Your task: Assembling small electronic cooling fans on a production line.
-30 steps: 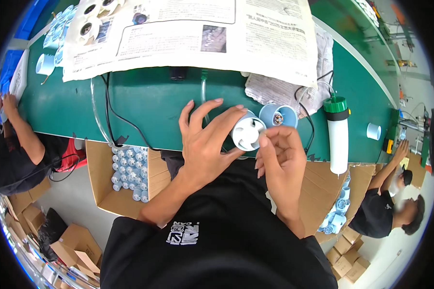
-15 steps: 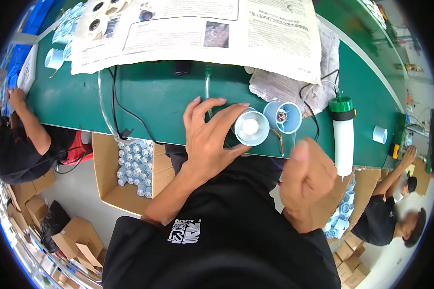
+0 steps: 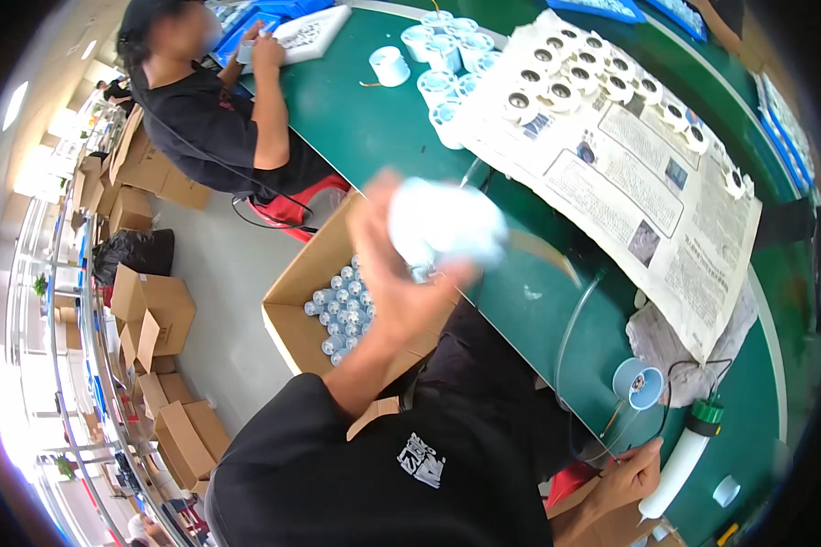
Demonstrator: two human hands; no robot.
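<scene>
Left hand (image 3: 394, 287): fingers part-open, curved around one blurred pale blue piece (image 3: 447, 223), raised near the table edge. Right hand (image 3: 631, 476): fingers curled inward; whether anything is gripped cannot be told. One open cardboard box (image 3: 294, 333) contains many small light blue cups (image 3: 345, 305), overlapping, full count not possible. Green table (image 3: 365, 123): one blue cup (image 3: 622, 378) with a coppery part (image 3: 639, 382) inside; one green-capped white tube (image 3: 677, 476). Beyond: newspaper (image 3: 702, 264) bearing over a dozen white round parts (image 3: 561, 89); alongside, clustered cups (image 3: 442, 53), one standing apart.
</scene>
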